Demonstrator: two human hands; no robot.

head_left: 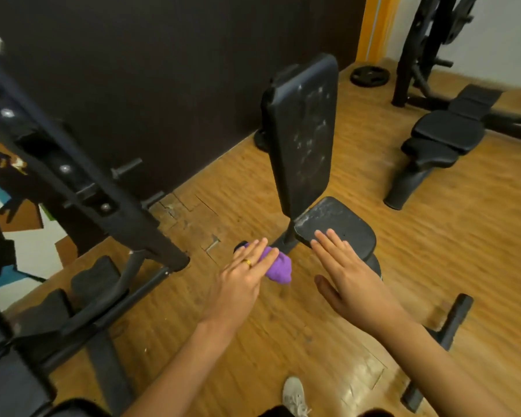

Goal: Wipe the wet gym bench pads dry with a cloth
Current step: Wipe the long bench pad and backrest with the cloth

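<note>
the wooden floor (373, 296) fills most of the frame, with a dark wall (163, 70) across the top. a black rack (82, 191) slants through the left side, and a second bench (442, 139) lies at the upper right.

the bench to be wiped stands mid-frame. its back pad (301, 127) is raised nearly upright and carries pale streaks and blotches, likely water not yet dried. the seat pad (340, 224) just below it also looks speckled, mostly along its rear edge, so by my reading both pads remain to be wiped.

the right hand (346, 272), right of centre, is spread flat and holds nothing; its fingertips (322, 237) overlap the near-left edge of the seat pad, though contact can't be confirmed. it seems placed there to steady the bench or feel for damp.

the left hand (241, 275), left of centre, has its fingers extended yet pinches the purple cloth (278, 269), which hangs bunched beside the seat, over the floor and not touching either pad. bunching it gives a thick wad for soaking up water.

a pale shoe (294, 395) shows at the bottom edge.
</note>
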